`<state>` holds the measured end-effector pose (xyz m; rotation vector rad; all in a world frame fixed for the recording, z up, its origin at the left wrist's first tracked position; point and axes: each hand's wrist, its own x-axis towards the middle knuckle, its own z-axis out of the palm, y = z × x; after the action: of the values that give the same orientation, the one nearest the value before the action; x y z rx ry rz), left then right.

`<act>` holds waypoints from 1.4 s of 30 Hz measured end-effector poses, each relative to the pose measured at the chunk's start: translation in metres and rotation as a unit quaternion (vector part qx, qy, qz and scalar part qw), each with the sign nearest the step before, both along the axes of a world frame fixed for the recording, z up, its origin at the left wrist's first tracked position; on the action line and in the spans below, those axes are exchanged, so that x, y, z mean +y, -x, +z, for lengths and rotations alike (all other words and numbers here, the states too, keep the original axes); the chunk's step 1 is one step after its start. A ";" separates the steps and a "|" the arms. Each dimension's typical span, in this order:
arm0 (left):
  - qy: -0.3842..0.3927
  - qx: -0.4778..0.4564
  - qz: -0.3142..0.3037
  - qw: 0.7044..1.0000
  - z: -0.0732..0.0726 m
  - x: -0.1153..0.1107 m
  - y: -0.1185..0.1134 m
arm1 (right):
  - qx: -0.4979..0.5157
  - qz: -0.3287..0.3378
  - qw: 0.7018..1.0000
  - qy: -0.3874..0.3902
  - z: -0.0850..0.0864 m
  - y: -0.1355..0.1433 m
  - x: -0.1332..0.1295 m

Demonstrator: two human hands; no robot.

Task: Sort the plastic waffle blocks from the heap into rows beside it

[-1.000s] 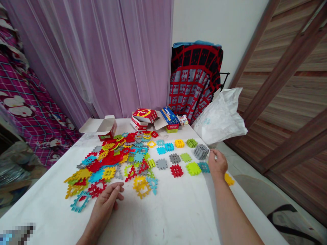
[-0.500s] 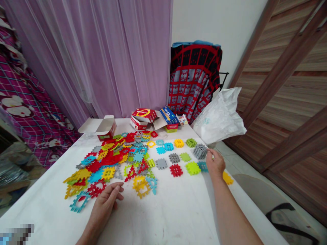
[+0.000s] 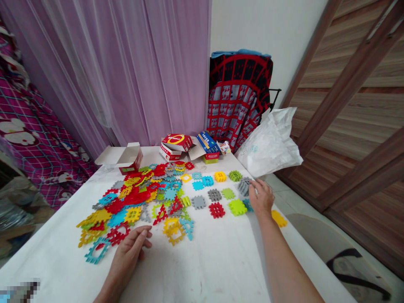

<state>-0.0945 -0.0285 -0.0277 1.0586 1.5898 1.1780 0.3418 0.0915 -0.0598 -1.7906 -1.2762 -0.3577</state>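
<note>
My right hand (image 3: 261, 197) is at the right side of a stack of grey toothed square building pieces (image 3: 244, 186). Its fingers are stretched out and apart at the stack's edge, and it partly covers a teal piece (image 3: 248, 205) below. My left hand (image 3: 133, 247) lies on the white table with loosely bent fingers and nothing in them. Close to it are a red round-holed piece (image 3: 118, 233) and a teal frame piece (image 3: 97, 251). Single squares stand in rows between the hands, among them a lime green one (image 3: 237, 207) and a red one (image 3: 216, 210).
A mixed heap of coloured interlocking pieces (image 3: 135, 195) covers the table's left part. Behind it stand an open carton (image 3: 131, 162), a red box (image 3: 177, 142) and a blue box (image 3: 207, 142). A white plastic bag (image 3: 268, 143) leans at the right edge, near a yellow piece (image 3: 279, 219).
My right hand has shifted slightly left over the teal piece, and its fingers have spread from a pinch at the grey stack's edge. My left hand has stayed in place.
</note>
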 end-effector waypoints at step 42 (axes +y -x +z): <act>0.000 0.005 -0.023 1.000 -0.004 0.000 0.005 | -0.080 0.057 0.841 0.532 0.093 -0.004 0.069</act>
<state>-0.1000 -0.0284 -0.0319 1.0969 1.5639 1.1438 0.3457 0.1608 0.0333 -2.5899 -1.8935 0.3873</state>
